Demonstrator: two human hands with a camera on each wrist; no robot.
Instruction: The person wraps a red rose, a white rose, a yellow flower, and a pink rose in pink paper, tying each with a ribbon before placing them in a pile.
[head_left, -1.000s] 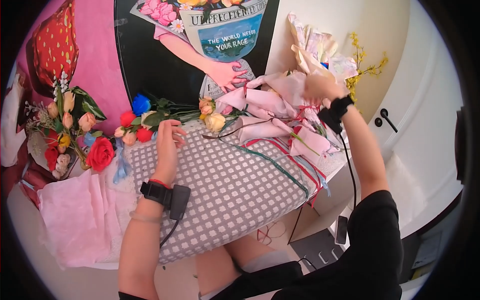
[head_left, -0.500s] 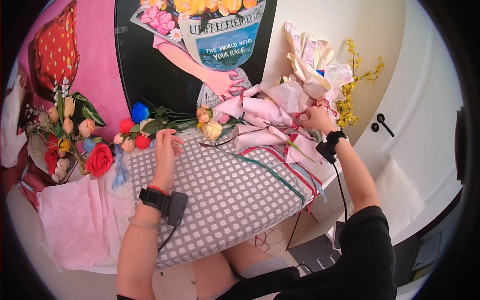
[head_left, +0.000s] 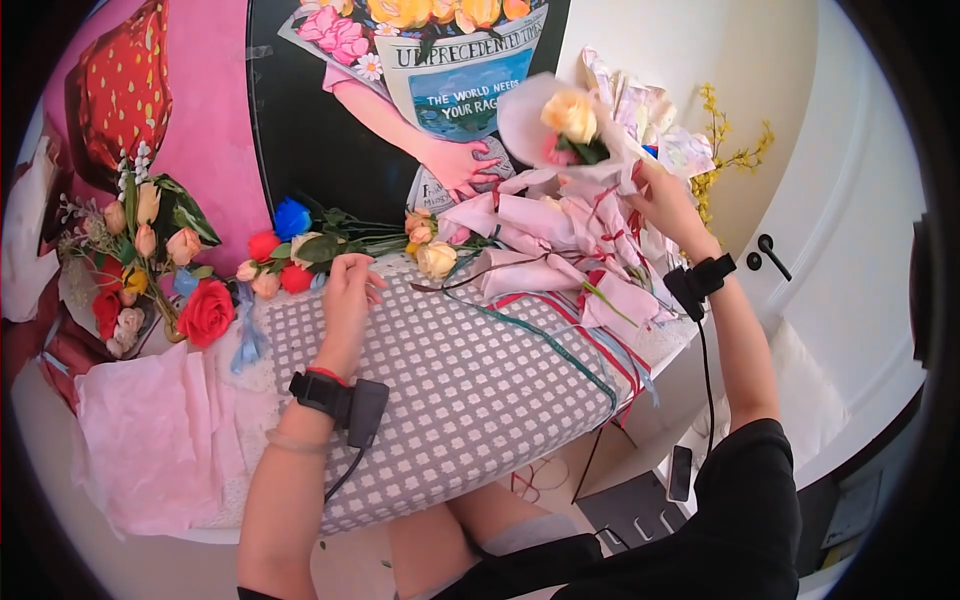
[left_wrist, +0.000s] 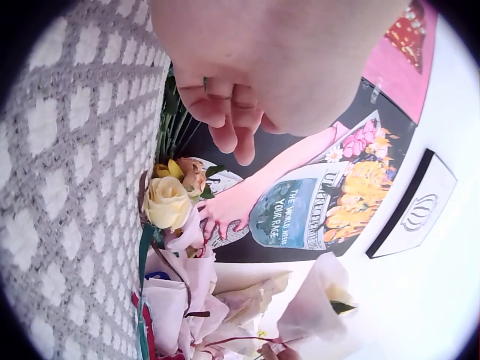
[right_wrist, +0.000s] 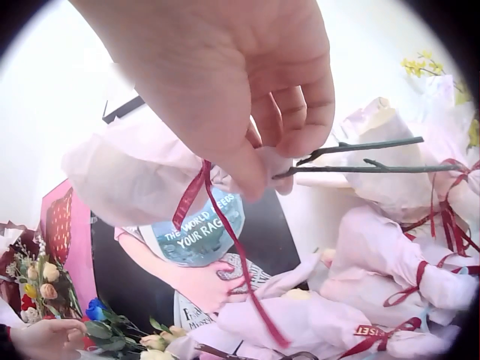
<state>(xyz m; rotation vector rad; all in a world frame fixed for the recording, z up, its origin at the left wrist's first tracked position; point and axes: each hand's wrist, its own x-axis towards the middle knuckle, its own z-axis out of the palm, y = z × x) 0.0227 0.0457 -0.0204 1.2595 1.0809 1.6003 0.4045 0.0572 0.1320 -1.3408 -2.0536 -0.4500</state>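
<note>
My right hand pinches a small bouquet by its stem end, holding it up over the right side of the table. Its pale yellow rose faces up out of whitish-pink paper. In the right wrist view, a dark red ribbon tied round the paper dangles down, and two bare green stems stick out past my thumb and fingers. Relaxed and holding nothing, my left hand lies over the patterned cloth, near the loose roses.
Several pink-wrapped bouquets are piled at the back right, with ribbons trailing over the cloth. A mixed flower bouquet and pink tissue paper lie on the left. A painting leans behind the table.
Half a second ago my right hand was down at the pile of bouquets. It has since risen with the yellow-rose bouquet. My left hand has stayed nearly in place.
</note>
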